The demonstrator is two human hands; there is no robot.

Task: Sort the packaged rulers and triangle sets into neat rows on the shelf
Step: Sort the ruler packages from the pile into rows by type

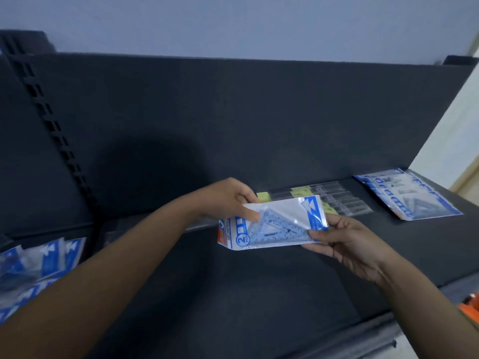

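Observation:
A blue-and-white packaged triangle set (282, 216) hangs in the air above the dark shelf (233, 281), held flat between both hands. My left hand (228, 199) pinches its upper left edge, thumb on top. My right hand (347, 244) grips its right end from below. Behind the pack, a row of clear packaged rulers (344, 200) with yellow labels lies on the shelf. Several more triangle sets (409, 196) lie overlapped in a row at the shelf's far right.
A loose heap of triangle-set packs (33, 263) fills the neighbouring shelf section at lower left. A slotted black upright (49, 117) divides the sections. The dark back panel (233, 112) rises behind. Something orange (473, 307) shows at the right edge.

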